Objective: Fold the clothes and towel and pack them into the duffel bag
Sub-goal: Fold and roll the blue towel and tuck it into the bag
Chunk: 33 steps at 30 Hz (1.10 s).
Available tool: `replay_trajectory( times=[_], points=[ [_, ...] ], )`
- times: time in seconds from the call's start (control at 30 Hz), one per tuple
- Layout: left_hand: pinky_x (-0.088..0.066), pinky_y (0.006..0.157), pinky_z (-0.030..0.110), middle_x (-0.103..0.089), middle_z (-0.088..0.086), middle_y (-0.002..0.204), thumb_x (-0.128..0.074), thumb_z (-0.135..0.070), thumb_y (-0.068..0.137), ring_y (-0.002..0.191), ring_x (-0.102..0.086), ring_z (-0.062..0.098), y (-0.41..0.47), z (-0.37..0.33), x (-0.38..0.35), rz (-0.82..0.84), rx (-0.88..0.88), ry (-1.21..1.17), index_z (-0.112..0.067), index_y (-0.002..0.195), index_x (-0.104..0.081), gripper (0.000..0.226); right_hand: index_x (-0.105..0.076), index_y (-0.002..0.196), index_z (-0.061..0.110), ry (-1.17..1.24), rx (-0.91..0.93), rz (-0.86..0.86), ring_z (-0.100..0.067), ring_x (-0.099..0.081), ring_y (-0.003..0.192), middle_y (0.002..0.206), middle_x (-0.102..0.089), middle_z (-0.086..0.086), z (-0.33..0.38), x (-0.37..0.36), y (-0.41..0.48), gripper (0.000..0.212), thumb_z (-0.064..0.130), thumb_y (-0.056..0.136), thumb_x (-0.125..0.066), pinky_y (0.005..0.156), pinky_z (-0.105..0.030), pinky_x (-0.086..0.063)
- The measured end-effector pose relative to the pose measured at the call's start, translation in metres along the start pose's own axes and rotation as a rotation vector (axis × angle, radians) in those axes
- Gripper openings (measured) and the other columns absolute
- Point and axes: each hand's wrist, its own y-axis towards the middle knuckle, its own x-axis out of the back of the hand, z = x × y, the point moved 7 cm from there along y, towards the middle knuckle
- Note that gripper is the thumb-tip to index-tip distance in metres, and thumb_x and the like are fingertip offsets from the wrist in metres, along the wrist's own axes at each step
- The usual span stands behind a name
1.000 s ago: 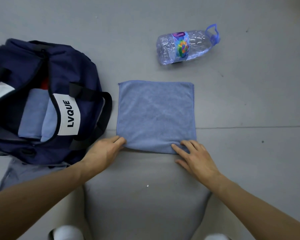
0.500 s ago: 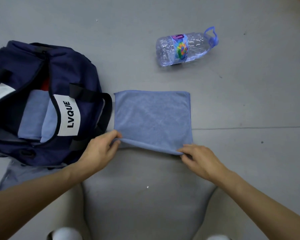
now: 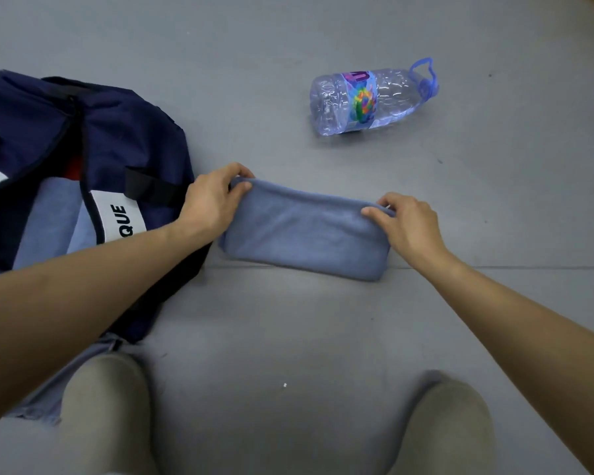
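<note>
Both hands are on the blue towel [image 3: 302, 231]: left hand [image 3: 210, 200] pinches its far left corner, right hand [image 3: 408, 222] pinches the far right corner, hands well apart. The towel is doubled over into a long strip on the grey floor [image 3: 323, 337], fold on the near side. Just left of it is the navy duffel bag [image 3: 117, 138], unzipped, with light blue cloth inside. Further back lies a clear plastic bottle [image 3: 367, 101] on its side.
</note>
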Motion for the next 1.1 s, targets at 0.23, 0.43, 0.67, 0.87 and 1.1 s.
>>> replay_trajectory(
  times=[0.23,0.43,0.67,0.87,1.1],
  points=[
    [-0.046,0.099,0.040,-0.063,0.007,0.133,-0.053,-0.015,0.097,0.117,-0.059,0.031,-0.007,-0.023,-0.019,-0.043,-0.301,0.292,-0.015,0.134,-0.059,0.037,-0.054,0.139,0.016,-0.302,0.324,0.038,-0.039,-0.048,0.130,0.142,-0.052,-0.016,0.012,-0.034,0.012,0.050,0.035,0.094,-0.063,0.103,-0.049,-0.045],
    [-0.049,0.081,0.045,-0.058,0.011,0.136,-0.048,-0.028,0.098,0.103,-0.061,0.037,-0.076,-0.018,-0.091,0.249,-0.330,0.564,-0.016,0.141,-0.054,0.045,-0.021,0.158,0.033,-0.520,0.462,0.382,-0.031,-0.015,0.152,0.167,-0.013,-0.007,0.009,-0.071,-0.009,0.086,0.072,0.082,-0.006,0.122,-0.046,-0.016],
    [0.005,0.123,0.042,0.006,0.005,0.168,-0.019,-0.047,0.107,0.155,0.006,0.028,-0.067,0.006,-0.097,0.375,-0.124,0.512,-0.028,0.161,-0.004,0.059,-0.028,0.157,0.030,-0.582,0.395,0.299,-0.031,-0.034,0.141,0.164,-0.023,-0.007,0.000,-0.072,-0.037,0.075,0.067,0.092,-0.020,0.103,-0.045,-0.039],
    [0.008,0.123,0.037,0.007,0.009,0.168,-0.010,-0.062,0.098,0.155,0.006,0.025,-0.069,0.052,-0.076,0.374,-0.313,0.681,-0.027,0.160,0.001,0.072,-0.027,0.158,0.021,-0.581,0.358,0.232,-0.032,-0.025,0.150,0.164,-0.025,-0.009,-0.016,-0.089,-0.057,0.075,0.063,0.096,-0.020,0.117,-0.055,-0.027],
    [-0.004,0.124,0.046,-0.014,0.015,0.166,-0.016,-0.066,0.099,0.154,-0.009,0.030,-0.072,0.041,-0.074,0.311,-0.336,0.759,-0.012,0.159,-0.019,0.081,-0.013,0.161,0.025,-0.573,0.339,0.254,-0.031,-0.016,0.152,0.167,-0.012,-0.006,-0.017,-0.090,-0.060,0.079,0.068,0.095,-0.012,0.121,-0.050,-0.020]
  ],
)
